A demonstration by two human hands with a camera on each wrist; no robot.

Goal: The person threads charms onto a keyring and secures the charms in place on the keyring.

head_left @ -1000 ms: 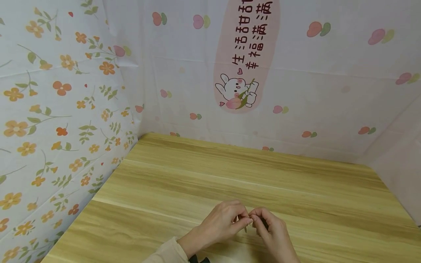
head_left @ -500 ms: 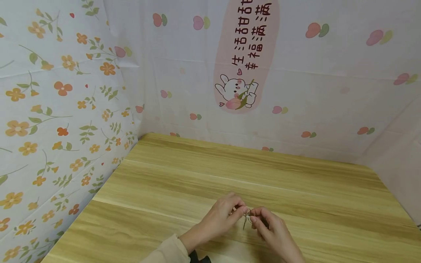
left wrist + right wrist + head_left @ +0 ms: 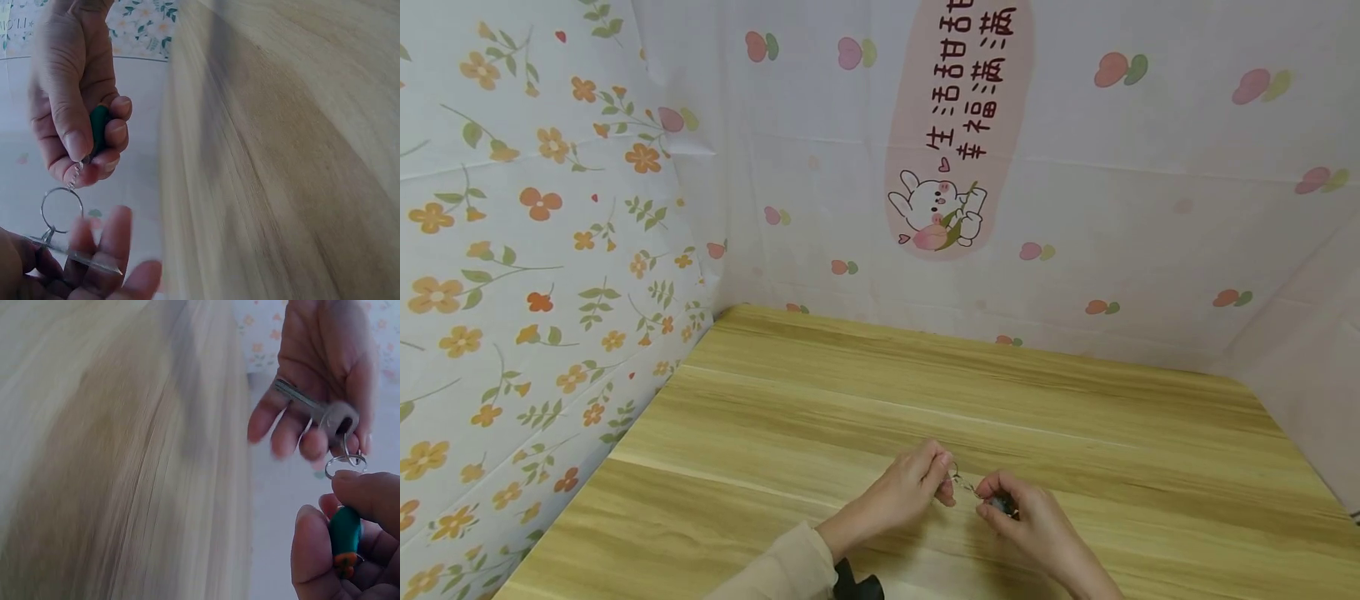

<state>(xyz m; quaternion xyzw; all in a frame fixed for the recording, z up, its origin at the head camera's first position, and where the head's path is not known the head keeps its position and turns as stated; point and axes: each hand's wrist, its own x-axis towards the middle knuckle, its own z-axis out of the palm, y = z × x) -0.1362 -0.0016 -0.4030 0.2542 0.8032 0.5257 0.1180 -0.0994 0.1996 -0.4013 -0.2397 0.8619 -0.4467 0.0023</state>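
Observation:
My left hand (image 3: 906, 487) holds a silver key (image 3: 328, 415), which lies across its fingers with the head near the thumb. A thin metal split ring (image 3: 42, 210) hangs between the hands, linked to the key's head. From the ring a short twisted chain (image 3: 75, 175) runs to a small green charm (image 3: 345, 530) with an orange end. My right hand (image 3: 1026, 510) grips this charm between thumb and curled fingers. In the head view the two hands are a little apart over the table, and the charm shows dark between the right fingers.
A wood-grain table (image 3: 820, 400) lies under both hands. Behind it hangs a pale curtain (image 3: 820, 167) with a printed rabbit, and on the left a flowered sheet (image 3: 512, 275). A black object (image 3: 857, 583) sits by the left wrist at the bottom edge.
The hands were close together with fingertips nearly meeting; they have drawn apart. The left fingers have curled in over the key, and the ring and chain now show stretched between the hands.

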